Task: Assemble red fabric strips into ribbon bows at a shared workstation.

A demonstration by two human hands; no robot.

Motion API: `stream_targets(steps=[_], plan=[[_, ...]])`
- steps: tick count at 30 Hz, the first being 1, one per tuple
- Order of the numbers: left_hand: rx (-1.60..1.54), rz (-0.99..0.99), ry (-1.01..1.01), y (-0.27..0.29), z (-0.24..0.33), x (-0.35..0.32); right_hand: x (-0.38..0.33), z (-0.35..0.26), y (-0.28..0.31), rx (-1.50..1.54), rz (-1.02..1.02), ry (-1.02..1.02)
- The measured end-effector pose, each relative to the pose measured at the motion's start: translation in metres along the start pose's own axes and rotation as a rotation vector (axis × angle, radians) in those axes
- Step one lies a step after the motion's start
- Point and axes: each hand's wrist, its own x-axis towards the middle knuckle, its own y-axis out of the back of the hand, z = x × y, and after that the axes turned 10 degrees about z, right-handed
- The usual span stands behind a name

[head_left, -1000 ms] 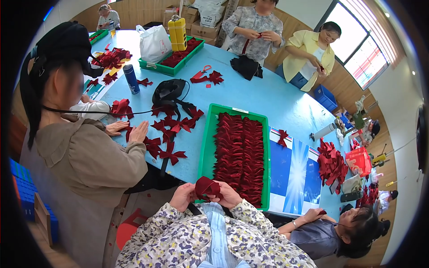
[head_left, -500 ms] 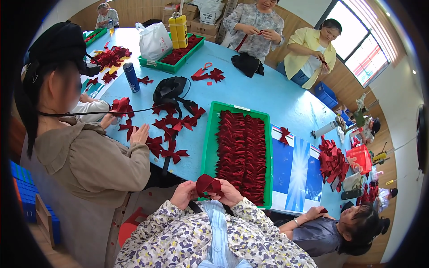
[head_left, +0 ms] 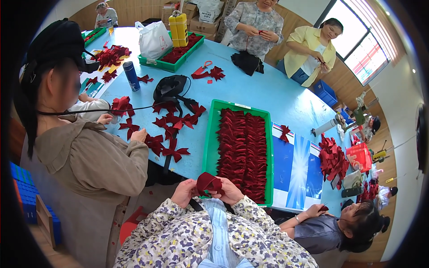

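Close to my chest I hold a loop of dark red ribbon between both hands. My left hand pinches its left edge, with fingers and thumb pressed together. On the other side, my right hand grips the ribbon with its fingers bent around the edge. A small dark opening shows under the fold, though its inside is hard to make out. Just beyond my right hand stands a green tray, filled with packed rows of dark red ribbon bows.
Loose red bows and a black strapped headset lie left of the tray. A blue printed board is to its right, with a bow pile beyond. Co-workers sit on both sides; others stand across the table.
The left co-worker's hands have drawn back from the red bow beside them, which now rests on the table. My hands and the ribbon have hardly moved.
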Motion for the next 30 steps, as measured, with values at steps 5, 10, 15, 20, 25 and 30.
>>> stream_targets(steps=[5, 10, 15, 20, 25, 30], plan=[[-0.005, -0.013, -0.014, -0.002, -0.001, 0.000, -0.001, -0.001, 0.003, 0.001, -0.002, 0.000], [-0.007, -0.021, -0.019, -0.003, -0.004, 0.002, -0.002, -0.005, 0.004, -0.024, -0.003, -0.005], [-0.006, -0.016, -0.017, -0.008, -0.004, 0.002, -0.004, -0.007, 0.007, -0.016, -0.019, 0.005], [0.001, -0.006, -0.016, -0.012, -0.004, 0.004, -0.006, -0.013, 0.007, 0.019, -0.010, -0.007], [0.007, 0.001, -0.011, -0.015, -0.003, 0.006, -0.005, -0.013, 0.011, -0.003, -0.012, 0.028], [0.011, 0.014, -0.010, -0.016, -0.004, 0.009, -0.004, -0.014, 0.013, -0.001, -0.032, 0.031]])
